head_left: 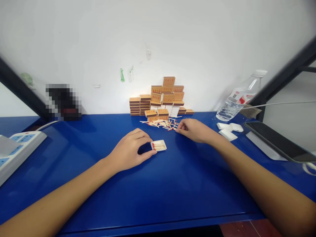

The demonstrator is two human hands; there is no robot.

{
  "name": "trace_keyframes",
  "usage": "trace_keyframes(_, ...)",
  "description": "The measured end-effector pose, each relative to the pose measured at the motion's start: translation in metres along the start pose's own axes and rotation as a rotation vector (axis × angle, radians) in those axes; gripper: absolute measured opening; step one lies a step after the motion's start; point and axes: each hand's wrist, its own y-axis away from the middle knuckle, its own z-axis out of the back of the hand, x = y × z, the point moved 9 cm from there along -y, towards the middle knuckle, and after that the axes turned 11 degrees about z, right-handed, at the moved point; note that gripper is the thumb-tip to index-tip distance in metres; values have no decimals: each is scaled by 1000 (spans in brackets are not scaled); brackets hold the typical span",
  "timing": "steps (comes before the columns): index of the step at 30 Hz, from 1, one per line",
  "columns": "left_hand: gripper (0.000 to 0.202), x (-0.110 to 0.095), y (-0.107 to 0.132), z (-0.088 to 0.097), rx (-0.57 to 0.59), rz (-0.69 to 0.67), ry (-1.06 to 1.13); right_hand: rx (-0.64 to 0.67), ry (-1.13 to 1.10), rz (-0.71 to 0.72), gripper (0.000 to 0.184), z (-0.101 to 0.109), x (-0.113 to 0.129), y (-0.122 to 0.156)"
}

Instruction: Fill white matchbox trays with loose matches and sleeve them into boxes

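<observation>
My left hand grips the left end of a small white matchbox tray between thumb and fingers. Several red-tipped matches lie inside the tray, which rests on the blue table. At the right edge of a loose pile of matches, my right hand has its thumb and forefinger pinched together. Whatever sits between those fingertips is too small to make out. Behind the pile, orange-brown matchboxes stand stacked against the wall.
A tilted water bottle leans at the back right. Near it lie white plastic pieces and a phone on a stand. A power strip is at the left, with a pixelated dark object behind. The blue table has its edge in front.
</observation>
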Motion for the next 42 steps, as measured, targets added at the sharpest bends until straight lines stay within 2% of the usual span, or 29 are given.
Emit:
trace_keyframes(6,26,0,0,0,1,-2,-12,109,83,27,21,-3,4,3)
trace_keyframes(14,25,2,0,0,-7,1,-9,163,51,63,26,-4,11,6)
trace_keyframes(24,25,2,0,1,-7,0,-18,134,84,131,24,1,12,9)
trace_keyframes(29,25,2,-1,0,1,5,-18,58,-85,262,25,8,48,17)
trace_keyframes(33,24,-1,0,-1,1,-7,-10,29,-147,416,21,-2,89,29)
trace_keyframes(38,25,-4,1,-1,-2,-20,5,-7,8,536,13,-15,117,40)
trace_keyframes(42,24,-4,1,-1,-8,-27,21,11,171,542,13,-19,125,42)
